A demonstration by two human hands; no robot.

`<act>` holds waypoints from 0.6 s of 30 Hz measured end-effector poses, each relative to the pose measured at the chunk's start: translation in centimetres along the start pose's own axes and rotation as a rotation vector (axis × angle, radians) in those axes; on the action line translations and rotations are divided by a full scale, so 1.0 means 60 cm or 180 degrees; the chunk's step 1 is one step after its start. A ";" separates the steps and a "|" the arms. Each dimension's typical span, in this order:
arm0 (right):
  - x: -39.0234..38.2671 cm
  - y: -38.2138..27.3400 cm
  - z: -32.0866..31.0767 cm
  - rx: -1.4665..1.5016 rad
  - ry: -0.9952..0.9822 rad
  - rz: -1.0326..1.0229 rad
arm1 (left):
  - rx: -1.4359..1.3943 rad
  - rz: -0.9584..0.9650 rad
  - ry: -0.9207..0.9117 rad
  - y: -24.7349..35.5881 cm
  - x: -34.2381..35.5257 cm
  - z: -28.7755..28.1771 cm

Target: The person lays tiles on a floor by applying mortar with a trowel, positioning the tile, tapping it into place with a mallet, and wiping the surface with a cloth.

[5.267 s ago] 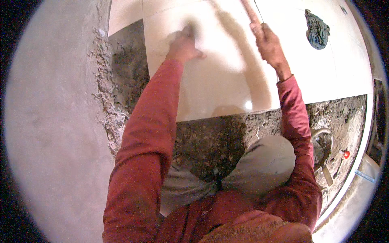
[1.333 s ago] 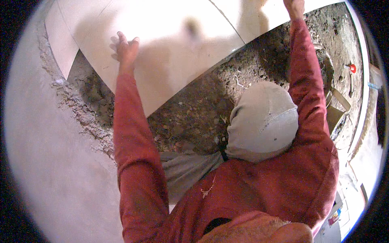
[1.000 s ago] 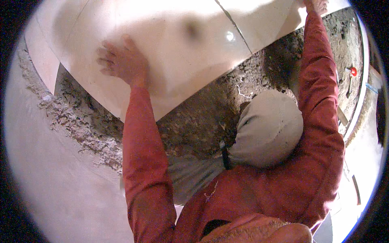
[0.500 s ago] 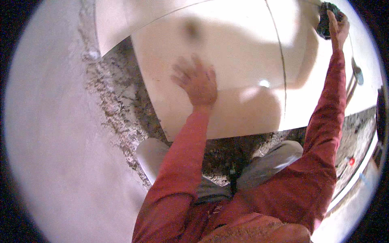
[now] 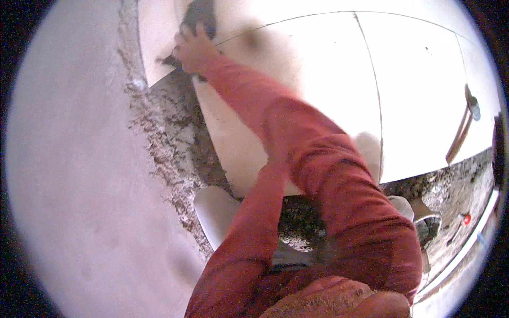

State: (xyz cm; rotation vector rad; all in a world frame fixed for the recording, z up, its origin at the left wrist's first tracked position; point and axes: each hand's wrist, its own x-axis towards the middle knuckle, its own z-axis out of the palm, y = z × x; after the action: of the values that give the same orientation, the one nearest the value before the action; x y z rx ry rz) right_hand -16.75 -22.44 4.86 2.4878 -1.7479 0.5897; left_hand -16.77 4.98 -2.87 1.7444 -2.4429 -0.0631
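Note:
At the far left of the pale floor tiles (image 5: 424, 69), my right hand (image 5: 195, 53) presses on a dark, bunched cloth (image 5: 201, 15). Its fingers are bent over the cloth, which spreads beyond them and shows on both sides of the tile joint. My right arm reaches across in front of me. Under it, my left forearm (image 5: 254, 222) points up toward the nearest tile, and the left hand is hidden behind the right sleeve.
A tool with a wooden handle (image 5: 459, 135) lies on the right tiles. Beside the tiles on the left run a rough soil strip (image 5: 177, 143) and a smooth grey surface (image 5: 79, 159). A bucket-like container (image 5: 428, 225), a small red object (image 5: 466, 219) and a white pipe (image 5: 461, 246) are at the right.
My right hand has swept the dark cloth from the far right of the tiles to the far left. My left hand, spread over the near tile before, is now covered by my right arm.

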 end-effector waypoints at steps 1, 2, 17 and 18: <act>-0.009 0.005 0.031 0.0202 0.0211 0.0005 | -0.0003 0.0031 -0.0022 -0.006 -0.003 -0.001; -0.018 0.011 0.051 0.0430 0.0288 -0.0019 | 0.0002 0.0052 -0.0047 -0.006 -0.004 0.000; -0.280 0.542 -0.237 0.1047 0.0533 0.1586 | 0.0210 -0.0388 -0.0002 0.020 0.034 -0.035; -0.263 0.565 -0.254 0.0834 0.0441 0.1928 | 0.0152 -0.0415 0.0005 0.020 0.033 -0.034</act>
State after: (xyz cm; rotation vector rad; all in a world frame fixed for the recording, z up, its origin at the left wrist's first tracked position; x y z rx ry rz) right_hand -56.64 -16.73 7.67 1.9492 -2.5034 1.0530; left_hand -18.26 3.60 -0.54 1.9214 -2.3453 -0.0171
